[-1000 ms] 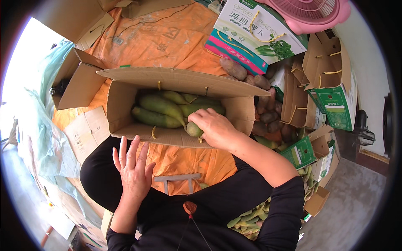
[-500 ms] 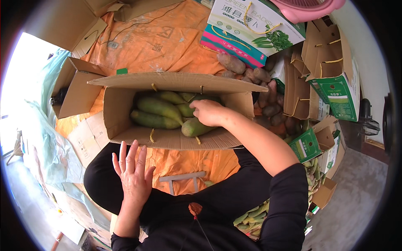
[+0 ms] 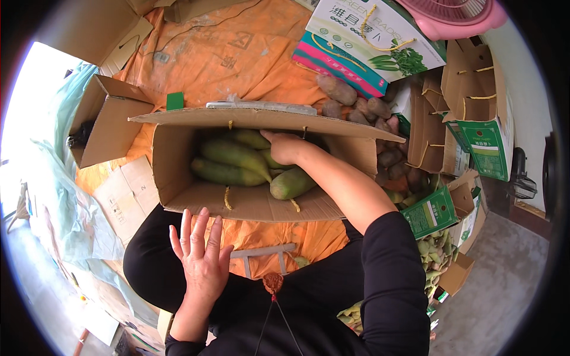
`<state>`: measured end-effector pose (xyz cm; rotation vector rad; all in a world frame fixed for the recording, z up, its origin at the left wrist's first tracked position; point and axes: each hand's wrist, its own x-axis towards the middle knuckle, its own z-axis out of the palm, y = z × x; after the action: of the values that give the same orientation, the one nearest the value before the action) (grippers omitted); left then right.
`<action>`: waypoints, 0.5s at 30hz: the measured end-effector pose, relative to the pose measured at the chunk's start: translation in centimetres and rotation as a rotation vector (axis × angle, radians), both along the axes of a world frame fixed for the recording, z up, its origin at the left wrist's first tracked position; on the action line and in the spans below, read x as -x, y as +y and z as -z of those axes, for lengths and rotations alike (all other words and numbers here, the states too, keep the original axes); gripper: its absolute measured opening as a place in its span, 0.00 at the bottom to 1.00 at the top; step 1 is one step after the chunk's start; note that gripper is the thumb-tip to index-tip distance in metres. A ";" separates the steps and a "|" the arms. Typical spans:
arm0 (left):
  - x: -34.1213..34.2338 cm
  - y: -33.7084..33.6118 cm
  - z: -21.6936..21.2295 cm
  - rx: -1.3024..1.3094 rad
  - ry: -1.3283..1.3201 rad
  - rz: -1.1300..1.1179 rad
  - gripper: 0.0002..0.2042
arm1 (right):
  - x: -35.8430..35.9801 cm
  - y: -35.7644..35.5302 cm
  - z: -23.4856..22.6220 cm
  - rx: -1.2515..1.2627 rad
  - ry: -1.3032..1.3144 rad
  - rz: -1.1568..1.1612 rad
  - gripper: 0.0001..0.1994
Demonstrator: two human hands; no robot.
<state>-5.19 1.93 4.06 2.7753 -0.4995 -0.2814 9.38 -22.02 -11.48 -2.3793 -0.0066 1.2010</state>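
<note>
View: head cam, looking down.
L hand: left hand (image 3: 205, 276) palm-down-ish at near side of box, left of ctr; fingers spread wide, nothing held; tips overlap box's near edge in view, can't tell if touching.
R hand: right hand (image 3: 287, 149) reaching into box at far side, among radishes; fingers partly hidden, can't tell how far open or if they grip anything.
Box: open cardboard box (image 3: 347, 157), long side L to R, in front of person; yellow rope loops (image 3: 228, 197) on near & far walls.
Radishes: green radishes (image 3: 233, 155) lying lengthwise inside box, mostly L & ctr; one fat radish (image 3: 292, 184) on near side, just below R forearm.
Far: orange sheet (image 3: 208, 56) under box; white carton (image 3: 362, 37) w/ rope handle far R; pink fan (image 3: 475, 26) beyond.
R side: brownish roots (image 3: 336, 89) in a pile, open green cartons (image 3: 483, 148), more radishes (image 3: 435, 261) near R.
L side: small open box (image 3: 119, 133), flat cardboard (image 3: 127, 199), pale blue plastic (image 3: 65, 219).
Near: grey frame (image 3: 264, 251) btwn person's legs.
</note>
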 end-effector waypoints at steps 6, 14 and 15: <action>0.0 0.0 0.1 0.020 0.009 -0.006 0.31 | -0.1 1.1 -1.5 0.109 0.046 -0.039 0.34; -0.2 -0.1 -0.1 0.002 -0.007 0.023 0.32 | 0.8 0.7 -1.6 0.155 -0.007 -0.149 0.33; -0.2 -0.2 -0.2 0.001 -0.005 0.019 0.32 | 0.8 0.6 -1.8 0.155 -0.007 -0.149 0.33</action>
<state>-4.98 1.73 4.22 2.7725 -0.5269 -0.2788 8.56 -21.37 -9.67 -2.5557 -0.0975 1.3039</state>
